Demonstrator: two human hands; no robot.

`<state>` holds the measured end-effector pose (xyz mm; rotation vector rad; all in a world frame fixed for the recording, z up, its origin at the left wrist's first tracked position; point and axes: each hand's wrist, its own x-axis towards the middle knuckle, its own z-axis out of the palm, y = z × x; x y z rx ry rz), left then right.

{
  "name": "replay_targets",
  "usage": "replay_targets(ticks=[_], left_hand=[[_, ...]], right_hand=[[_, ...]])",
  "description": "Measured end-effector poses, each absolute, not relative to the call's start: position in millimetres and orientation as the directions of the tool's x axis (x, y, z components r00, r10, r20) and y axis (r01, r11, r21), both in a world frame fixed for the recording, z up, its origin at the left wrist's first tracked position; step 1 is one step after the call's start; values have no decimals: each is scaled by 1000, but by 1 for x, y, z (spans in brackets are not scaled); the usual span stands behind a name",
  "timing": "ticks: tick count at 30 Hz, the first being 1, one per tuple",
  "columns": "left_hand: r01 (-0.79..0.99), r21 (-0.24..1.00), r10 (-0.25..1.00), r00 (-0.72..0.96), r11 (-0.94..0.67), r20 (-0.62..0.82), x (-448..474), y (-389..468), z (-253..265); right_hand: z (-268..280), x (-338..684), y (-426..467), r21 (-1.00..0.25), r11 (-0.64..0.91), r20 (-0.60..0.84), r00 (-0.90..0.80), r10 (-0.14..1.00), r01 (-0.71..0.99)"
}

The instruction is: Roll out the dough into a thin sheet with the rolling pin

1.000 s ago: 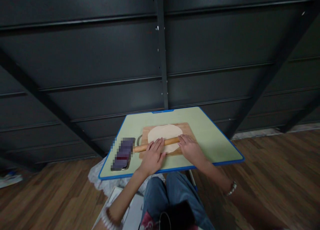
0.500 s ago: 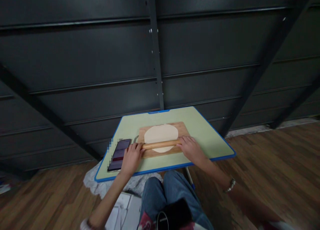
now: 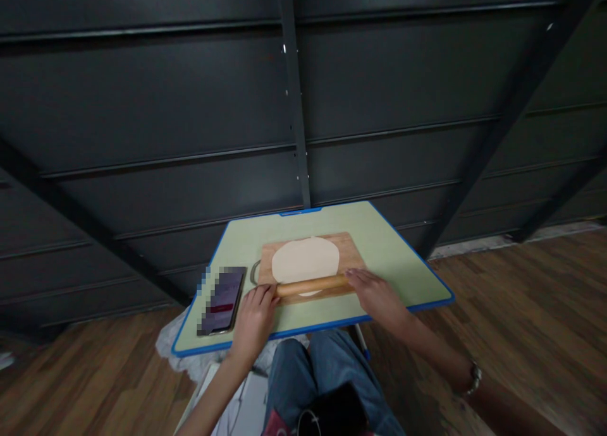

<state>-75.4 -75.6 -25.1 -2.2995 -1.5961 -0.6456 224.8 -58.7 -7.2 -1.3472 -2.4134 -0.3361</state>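
Note:
A flat, pale oval of dough (image 3: 306, 259) lies on a wooden cutting board (image 3: 351, 254). Across its near edge rests a wooden rolling pin (image 3: 313, 286), held level from left to right. My left hand (image 3: 256, 309) is closed over the pin's left end, and my right hand (image 3: 377, 297) closes over the right end. Both ends of the pin are hidden under the fingers. A small strip of dough shows on the near side of the pin.
The board sits on a small pale-green table (image 3: 389, 246) with a blue rim. A phone (image 3: 222, 300) lies left of my left hand, near a metal board handle (image 3: 254, 273). Dark metal panels (image 3: 213, 95) stand behind. A black device (image 3: 334, 411) rests on my lap.
The rolling pin has moved toward me, from the lower part of the dough to its near edge. Both hands have come nearer with it, still gripping the ends.

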Motion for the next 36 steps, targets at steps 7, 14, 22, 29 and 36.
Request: replay_targets(ticks=[7,14,22,29,36], left_hand=[[911,124,801,273,-393,533,-72,-77,-39],[908,184,845,255,-376,470,-61,-52,-24],[956,45,888,251,-290,386,-52,-11,-11],[983,43,949,159,-177,273,-49,39,-4],[989,78,992,120,-122,35,-51,87,2]], right_hand=[[-21,223,-63,81,497,425,-481,767,864],[-23,208,-36,100,449,429,-445,786,888],[-11,185,9,12,350,384,-328,863,937],[-4,182,61,41,401,330,-392,859,915],[-1,177,112,-97,425,106,-416,903,900]])
